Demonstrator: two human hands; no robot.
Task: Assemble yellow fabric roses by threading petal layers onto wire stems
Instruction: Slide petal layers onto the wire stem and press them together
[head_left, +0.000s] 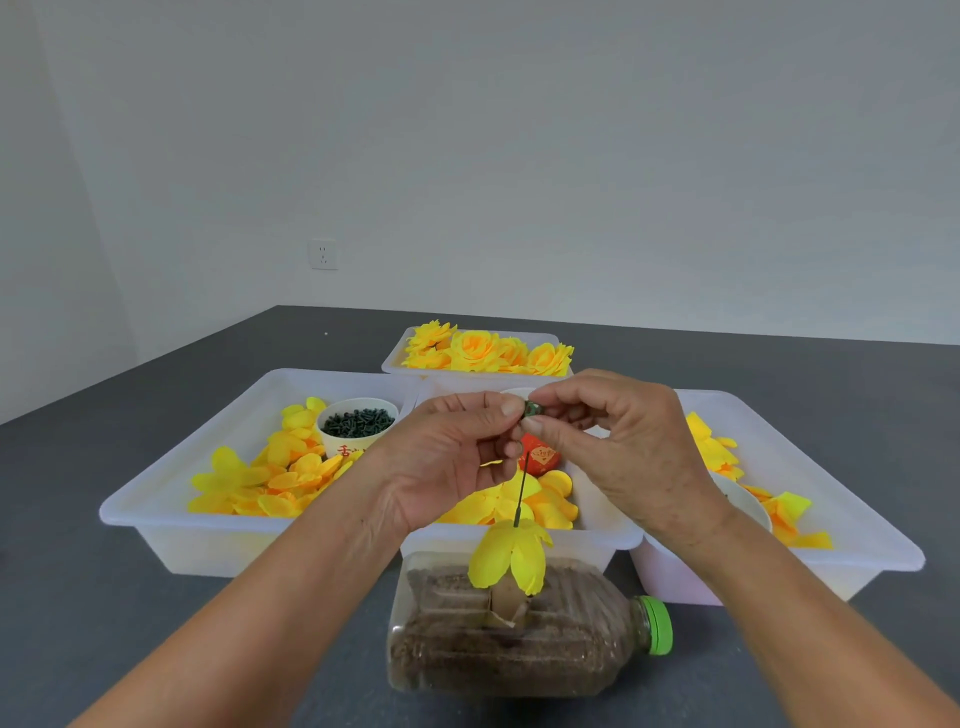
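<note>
Both hands meet above the middle tray. The left hand (457, 452) pinches the top of a thin dark wire stem (521, 493) between thumb and curled fingers, and the right hand (618, 441) pinches a small green ring-shaped piece (533, 409) at the stem's upper end. The wire hangs straight down, and a soft yellow fabric petal layer (511, 558) droops from its lower end, its rounded lobes folded downward.

Just beneath lies a clear ribbed plastic bottle (519, 639) on its side on the matte grey tabletop (156, 597), filled with brown grainy material and closed with a green ridged cap (657, 625).

Translucent white plastic trays (171, 514) hold loose yellow petals (270, 483); a white cup (343, 441) in the left tray contains small dark green pieces (357, 422). The far tray holds finished yellow roses (483, 351).
</note>
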